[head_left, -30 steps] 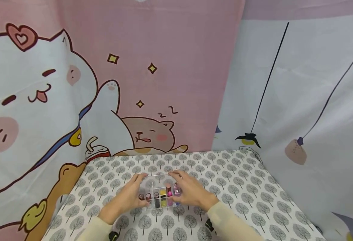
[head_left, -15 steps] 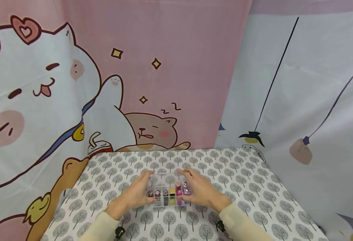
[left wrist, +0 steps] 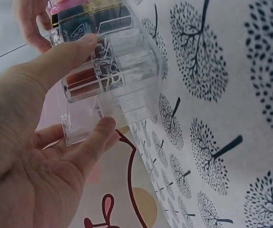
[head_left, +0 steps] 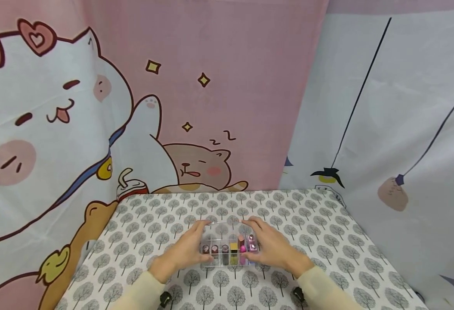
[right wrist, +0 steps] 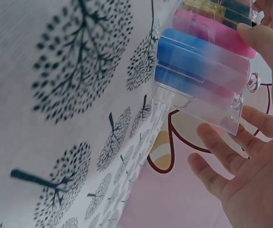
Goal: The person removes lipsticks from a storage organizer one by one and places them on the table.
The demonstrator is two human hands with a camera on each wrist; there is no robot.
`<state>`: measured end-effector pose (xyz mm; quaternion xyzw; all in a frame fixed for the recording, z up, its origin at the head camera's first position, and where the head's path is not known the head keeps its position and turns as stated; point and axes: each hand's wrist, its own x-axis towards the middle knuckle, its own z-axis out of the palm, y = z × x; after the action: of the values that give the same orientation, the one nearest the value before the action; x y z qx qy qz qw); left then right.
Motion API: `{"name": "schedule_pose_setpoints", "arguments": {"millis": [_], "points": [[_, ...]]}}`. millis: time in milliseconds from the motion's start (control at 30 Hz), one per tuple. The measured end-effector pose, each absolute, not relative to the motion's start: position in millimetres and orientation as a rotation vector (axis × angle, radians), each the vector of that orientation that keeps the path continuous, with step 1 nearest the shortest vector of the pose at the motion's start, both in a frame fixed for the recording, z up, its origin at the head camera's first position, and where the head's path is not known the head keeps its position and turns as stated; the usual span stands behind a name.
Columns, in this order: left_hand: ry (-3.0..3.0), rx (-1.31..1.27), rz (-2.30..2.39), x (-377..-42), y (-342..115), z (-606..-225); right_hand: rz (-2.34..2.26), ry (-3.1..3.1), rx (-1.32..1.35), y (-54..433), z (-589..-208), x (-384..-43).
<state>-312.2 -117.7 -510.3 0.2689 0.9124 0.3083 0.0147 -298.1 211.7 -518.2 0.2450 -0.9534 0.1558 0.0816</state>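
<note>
A clear plastic organizer [head_left: 222,230] with compartments stands on the cloth near the middle of the head view, cosmetic tubes upright in it. My left hand [head_left: 189,249] grips its left end, thumb at the front, fingers behind. At the right end my right hand [head_left: 275,247] holds it likewise, its thumb against the front by a pink tube [right wrist: 212,33]. Dark-capped tubes [head_left: 214,249] fill the left front slots. A gold-and-black tube [head_left: 233,247] sits nearer the right. Blue-based tubes [right wrist: 179,47] show in the right wrist view. Several slots at the back hold nothing.
The table wears a white cloth [head_left: 288,228] printed with grey trees. Behind it hangs a pink curtain [head_left: 230,86] with cartoon animals. A pale printed curtain [head_left: 350,129] borders the right side. Dark wrist straps [head_left: 165,299] show below the sleeves.
The organizer and both hands now appear farther right in the head view, while the whole scene also shifts slightly right and up. Both hands keep the same hold on its ends.
</note>
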Motion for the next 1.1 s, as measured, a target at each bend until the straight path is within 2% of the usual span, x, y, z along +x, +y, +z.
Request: {"name": "schedule_pose_setpoints", "arguments": {"millis": [533,1100], "points": [[2.821,0.846,0.940,-309,-102,-508,0.519,-2.857,0.716,231,-518,-293],[2.777,0.839,0.981,-311,-105,-508,0.444,-2.845,0.743,231,-515,-290]]}}
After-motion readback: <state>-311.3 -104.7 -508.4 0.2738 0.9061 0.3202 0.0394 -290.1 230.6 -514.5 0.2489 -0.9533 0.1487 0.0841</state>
